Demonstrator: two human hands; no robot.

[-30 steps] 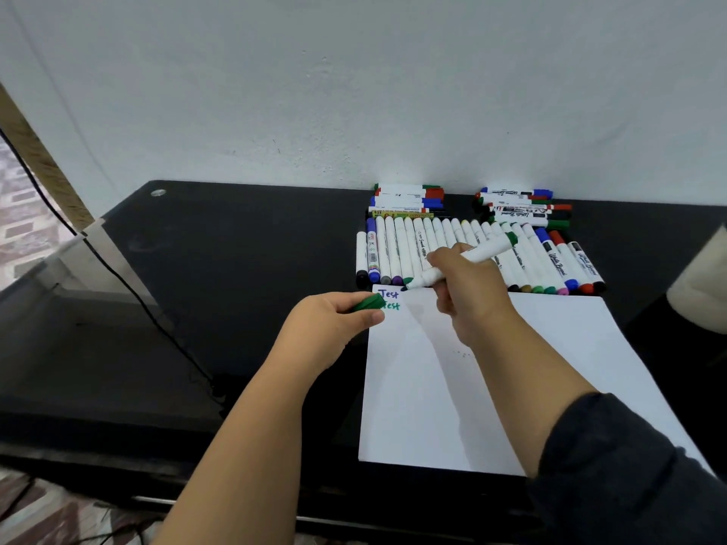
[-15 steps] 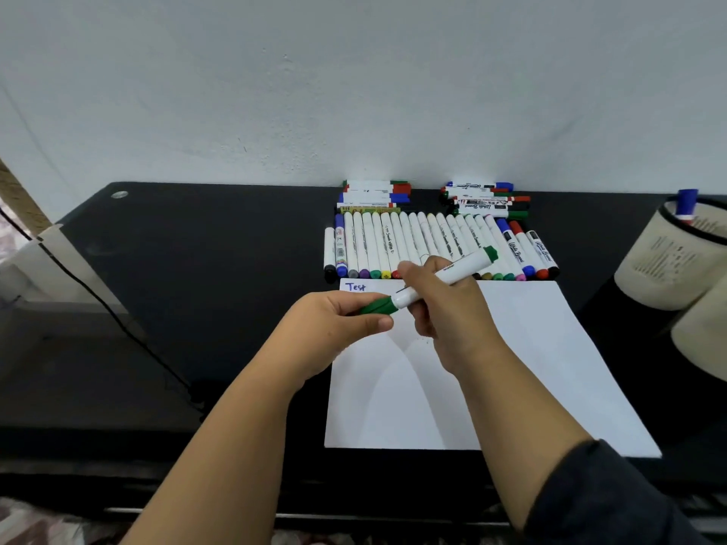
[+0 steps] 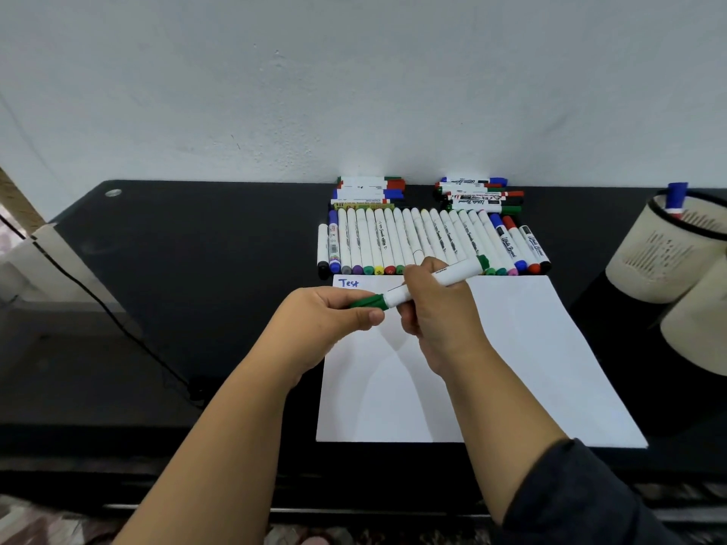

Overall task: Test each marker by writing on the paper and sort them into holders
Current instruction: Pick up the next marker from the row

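My right hand (image 3: 434, 312) grips the white barrel of a green marker (image 3: 452, 275) above the top of the white paper (image 3: 491, 359). My left hand (image 3: 330, 320) pinches the marker's green cap (image 3: 368, 302), which sits on the marker's tip end. "Test" is written in blue at the paper's top left corner; my hands hide what lies just below it. A row of white markers (image 3: 393, 241) with coloured ends lies beyond the paper. Two beige holders (image 3: 665, 253) stand at the right, the upper one with a blue marker (image 3: 676, 200) in it.
Two small stacks of markers (image 3: 369, 190) lie against the white wall behind the row. The black table (image 3: 196, 249) has a dark cable (image 3: 118, 320) running across its left side. The second holder (image 3: 700, 320) sits at the right edge of view.
The cap, held apart in my left hand a second ago, is now on the marker's tip. The view has shifted right, bringing the holders into sight.
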